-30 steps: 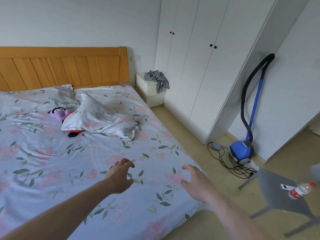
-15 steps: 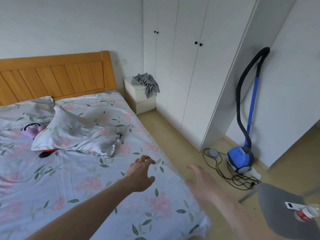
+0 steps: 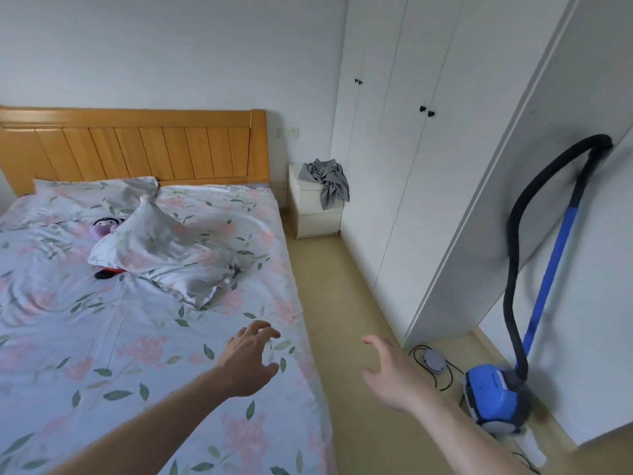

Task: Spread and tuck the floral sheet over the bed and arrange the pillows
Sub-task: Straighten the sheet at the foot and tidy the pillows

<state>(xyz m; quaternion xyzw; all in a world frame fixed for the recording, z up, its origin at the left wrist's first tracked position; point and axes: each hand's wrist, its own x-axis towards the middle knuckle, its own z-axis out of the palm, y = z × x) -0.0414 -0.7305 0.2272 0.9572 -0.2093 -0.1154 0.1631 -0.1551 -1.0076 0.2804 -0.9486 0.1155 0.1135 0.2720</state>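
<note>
Bed with wooden headboard, covered to its right edge by the floral sheet, which lies creased across the mattress and hangs over that edge. White wardrobe along the wall beyond the strip of floor beside the bed; a blue vacuum cleaner stands against the wall near it, hose arching upward. White nightstand beside the head corner of the bed, a grey cloth heaped on top. Two floral pillows: one pillow flat against the headboard, a second, crumpled pillow lying askew toward the middle of the bed, resting partly on a purple plush toy. Left hand extended above the sheet near the right edge of the bed, fingers spread and slightly curled, holding nothing; whether they touch the fabric cannot be told. Right hand held over the floor just beyond the bed's right edge, apart from the sheet, its fingers relaxed and parted, also holding nothing. The crumpled pillow lies well ahead of both hands.
</note>
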